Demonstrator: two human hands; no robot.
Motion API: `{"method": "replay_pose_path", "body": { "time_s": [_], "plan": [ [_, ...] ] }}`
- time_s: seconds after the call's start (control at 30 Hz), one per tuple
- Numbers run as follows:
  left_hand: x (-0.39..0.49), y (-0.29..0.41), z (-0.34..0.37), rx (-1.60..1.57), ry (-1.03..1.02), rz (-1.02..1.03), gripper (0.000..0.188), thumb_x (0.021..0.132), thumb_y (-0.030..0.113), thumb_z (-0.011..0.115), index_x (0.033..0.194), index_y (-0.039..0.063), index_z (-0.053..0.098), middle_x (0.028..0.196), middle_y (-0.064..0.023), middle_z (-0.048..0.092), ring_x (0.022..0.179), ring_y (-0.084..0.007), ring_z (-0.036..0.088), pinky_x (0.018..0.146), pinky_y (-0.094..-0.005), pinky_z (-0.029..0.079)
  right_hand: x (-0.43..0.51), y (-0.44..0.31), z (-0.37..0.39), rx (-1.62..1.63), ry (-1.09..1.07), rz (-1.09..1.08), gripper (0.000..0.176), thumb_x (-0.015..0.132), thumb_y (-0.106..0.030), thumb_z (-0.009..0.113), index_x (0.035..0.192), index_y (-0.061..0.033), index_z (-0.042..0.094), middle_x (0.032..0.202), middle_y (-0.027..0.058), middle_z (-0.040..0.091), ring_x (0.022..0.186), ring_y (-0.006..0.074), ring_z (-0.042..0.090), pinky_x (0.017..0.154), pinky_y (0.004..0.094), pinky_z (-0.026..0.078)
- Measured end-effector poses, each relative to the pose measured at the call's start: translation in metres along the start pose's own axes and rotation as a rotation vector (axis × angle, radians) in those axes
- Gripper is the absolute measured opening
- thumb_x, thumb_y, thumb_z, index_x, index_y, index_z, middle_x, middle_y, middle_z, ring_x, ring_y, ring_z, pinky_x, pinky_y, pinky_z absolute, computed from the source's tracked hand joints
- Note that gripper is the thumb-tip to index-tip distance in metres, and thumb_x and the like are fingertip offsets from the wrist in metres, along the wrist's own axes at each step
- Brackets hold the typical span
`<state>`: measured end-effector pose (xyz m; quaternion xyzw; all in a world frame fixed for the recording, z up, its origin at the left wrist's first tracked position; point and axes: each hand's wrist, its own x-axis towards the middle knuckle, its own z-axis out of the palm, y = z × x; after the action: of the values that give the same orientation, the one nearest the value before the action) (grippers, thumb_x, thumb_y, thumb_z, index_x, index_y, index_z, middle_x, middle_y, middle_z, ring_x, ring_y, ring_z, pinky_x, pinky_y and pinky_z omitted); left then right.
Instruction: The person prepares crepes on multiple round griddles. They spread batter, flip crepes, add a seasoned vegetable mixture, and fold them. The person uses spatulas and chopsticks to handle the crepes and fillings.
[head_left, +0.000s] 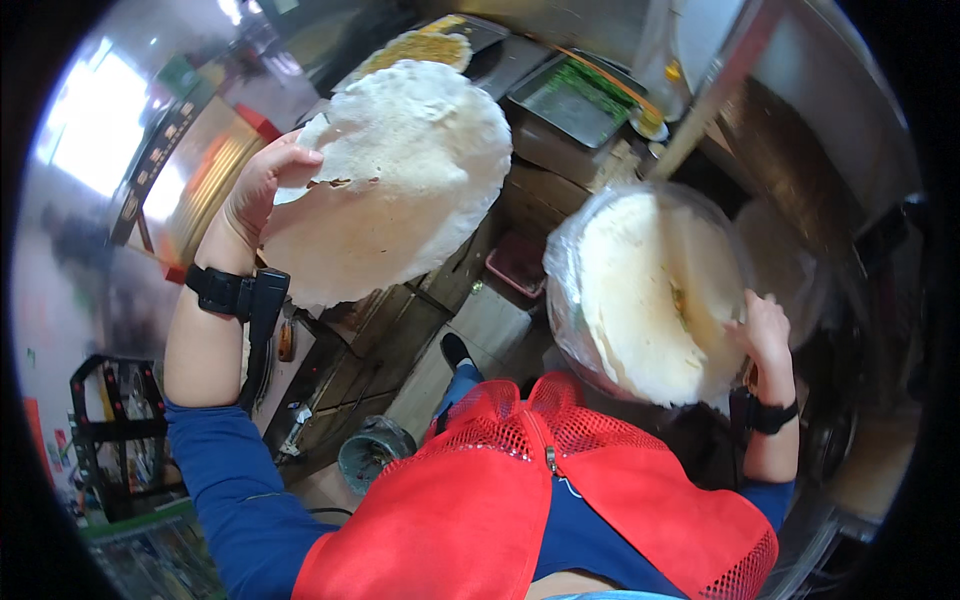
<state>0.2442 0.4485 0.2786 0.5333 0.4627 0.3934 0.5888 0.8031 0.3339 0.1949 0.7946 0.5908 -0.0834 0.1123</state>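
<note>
My left hand (277, 176) pinches the edge of a large thin round flatbread (397, 172), held up in the air. The sheet is pale, with a small tear near my fingers. On the right, my right hand (761, 326) grips the edge of another flatbread (637, 292) at a round container lined with clear plastic (562, 262). That sheet is partly lifted and folded over, and a yellowish-green patch shows near the fold. Whether more sheets lie beneath it is hidden.
A metal tray of chopped greens (581, 94) stands at the back, near a capped bottle (671, 75). Left of it lies a flatbread with yellow topping (420, 51). A pink basin (516, 262) and a lined waste bin (375, 454) are lower down. A glass-sided case (195, 180) stands left.
</note>
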Motion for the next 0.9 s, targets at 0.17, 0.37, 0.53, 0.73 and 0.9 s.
{"method": "replay_pose_path", "body": {
  "time_s": [0.17,0.37,0.53,0.73,0.9],
  "plan": [
    [0.001,0.007,-0.002,0.131,0.002,-0.062,0.043,0.076,0.017,0.059,0.115,-0.001,0.059,0.102,-0.0050,0.064,0.091,-0.0121,0.059,0.087,-0.0237,0.043,0.078,-0.124,-0.005,0.409,0.209,-0.692,0.078,0.071,-0.027,0.079,0.137,-0.0087,0.043,0.134,0.0213,0.048,0.123,0.0380,0.047,0.101,0.0405,0.041],
    [-0.001,-0.005,-0.069,0.191,0.100,-0.103,0.033,0.080,0.013,0.058,0.111,0.000,0.060,0.097,-0.0031,0.063,0.087,-0.0106,0.059,0.082,-0.0243,0.046,0.170,-0.353,0.002,1.236,-0.510,-0.927,0.020,0.083,-0.013,0.072,0.097,0.0005,0.068,0.087,0.0020,0.069,0.078,0.0081,0.062,0.076,0.0250,0.050],
    [0.006,-0.004,-0.181,1.071,0.580,0.315,0.023,0.088,0.015,0.060,0.108,0.004,0.065,0.100,-0.0079,0.067,0.093,-0.0174,0.063,0.083,-0.0311,0.049,0.176,-0.459,-0.080,1.330,0.100,-1.159,0.012,0.087,-0.008,0.064,0.095,-0.0001,0.068,0.085,0.0042,0.070,0.077,0.0080,0.063,0.071,0.0247,0.051],
    [-0.013,-0.077,-0.248,1.309,0.792,0.691,0.027,0.085,0.003,0.059,0.109,0.011,0.068,0.119,-0.0111,0.063,0.112,-0.0286,0.059,0.098,-0.0345,0.046,0.169,-0.507,-0.080,0.970,0.601,-1.363,0.022,0.086,0.000,0.055,0.104,-0.0053,0.068,0.100,0.0125,0.069,0.094,0.0236,0.067,0.082,0.0313,0.051],
    [-0.011,-0.198,-0.252,1.475,0.734,0.427,0.025,0.079,-0.003,0.053,0.097,0.006,0.068,0.115,-0.0117,0.062,0.122,-0.0311,0.049,0.105,-0.0438,0.037,0.198,-0.558,0.036,0.541,0.621,-1.610,0.038,0.075,0.002,0.054,0.109,-0.0067,0.065,0.115,0.0129,0.064,0.112,0.0274,0.058,0.098,0.0387,0.044]
  ]
}}
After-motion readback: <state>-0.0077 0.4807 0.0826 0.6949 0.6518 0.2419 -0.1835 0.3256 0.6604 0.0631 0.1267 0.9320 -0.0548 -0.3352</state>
